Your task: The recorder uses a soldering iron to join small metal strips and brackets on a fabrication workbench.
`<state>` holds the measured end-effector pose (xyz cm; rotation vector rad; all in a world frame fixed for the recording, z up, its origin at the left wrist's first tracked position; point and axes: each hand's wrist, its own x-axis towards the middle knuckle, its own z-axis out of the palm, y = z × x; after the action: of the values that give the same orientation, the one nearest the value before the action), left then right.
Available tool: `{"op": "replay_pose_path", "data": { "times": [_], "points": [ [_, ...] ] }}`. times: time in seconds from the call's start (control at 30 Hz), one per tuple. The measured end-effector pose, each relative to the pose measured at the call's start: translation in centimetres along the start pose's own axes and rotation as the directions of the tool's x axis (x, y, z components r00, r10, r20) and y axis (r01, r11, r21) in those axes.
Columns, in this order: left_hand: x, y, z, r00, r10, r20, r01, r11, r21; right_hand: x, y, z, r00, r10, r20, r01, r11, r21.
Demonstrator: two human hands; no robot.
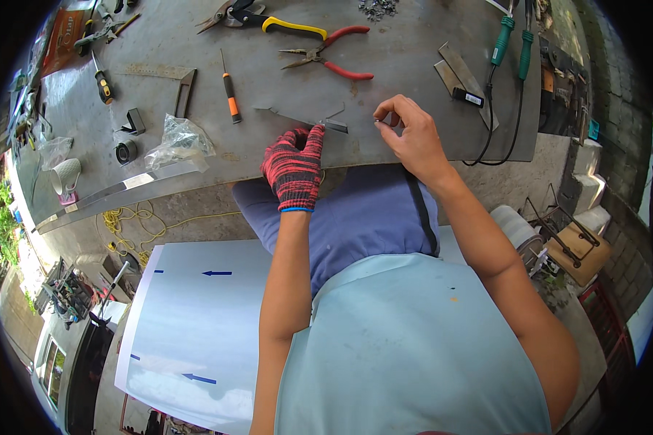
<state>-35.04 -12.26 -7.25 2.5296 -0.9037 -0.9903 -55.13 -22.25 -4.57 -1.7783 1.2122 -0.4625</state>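
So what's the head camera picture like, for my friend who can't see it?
A person's gloved left hand holds a thin metal piece at a grey table; the bare right hand is curled nearby. Beyond lie red-handled pliers and an orange-and-black screwdriver.

Bright daylight comes in mostly from the left, where the scene's edge burns out to white, while the gray metal table [406,54] carries a dull sheen and soft shadows. The clear plastic bag [180,143] throws small glints, and the white sheet [189,319] reflects a pale bluish glare. The left hand [292,168] and right hand [415,136] look fairly sharp, but the fisheye bends the table's front edge, softens the rim and blackens all 4 corners.
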Motion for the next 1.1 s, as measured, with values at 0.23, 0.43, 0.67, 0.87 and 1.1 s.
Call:
{"op": "replay_pose_path", "data": {
  "times": [0.23,0.43,0.67,0.87,1.1],
  "points": [
    [0.2,-0.1,0.2,1.000,0.008,-0.002,-0.008,1.000,0.026,0.0,-0.2,1.1,0.991,-0.132,0.012,0.132,0.991,-0.029],
    [0.4,0.1,0.0,1.000,-0.024,-0.004,0.024,1.000,-0.016,0.5,-1.5,3.0,0.950,-0.311,0.022,0.311,0.944,-0.108],
    [0.0,0.3,0.1,0.999,0.003,-0.037,-0.004,1.000,-0.010,0.8,-1.4,4.4,0.938,-0.345,0.041,0.347,0.922,-0.171],
    [-0.2,0.4,-0.1,0.999,0.020,-0.036,-0.019,0.999,0.034,0.7,-1.2,4.6,0.936,-0.349,0.049,0.351,0.914,-0.205],
    [0.0,0.1,0.3,0.999,0.020,-0.047,-0.021,1.000,-0.009,0.7,-1.5,4.2,0.945,-0.328,0.013,0.326,0.933,-0.151]
  ]
}}
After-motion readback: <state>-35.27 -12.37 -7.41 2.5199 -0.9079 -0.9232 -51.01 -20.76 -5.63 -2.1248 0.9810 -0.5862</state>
